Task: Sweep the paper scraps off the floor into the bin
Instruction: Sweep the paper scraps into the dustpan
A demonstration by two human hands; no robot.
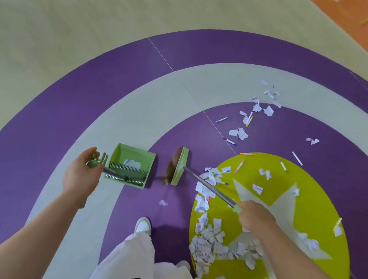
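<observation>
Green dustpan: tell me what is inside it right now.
Inside the green dustpan lies one white paper scrap, just behind the row of metal comb teeth. The comb and the pan's near wall hide the tray's front, so anything there cannot be seen.

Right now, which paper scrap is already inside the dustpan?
Only one: the white scrap lying in the green dustpan, just behind its comb teeth. All other scraps, like the big pile by the right arm, lie on the floor.
</observation>
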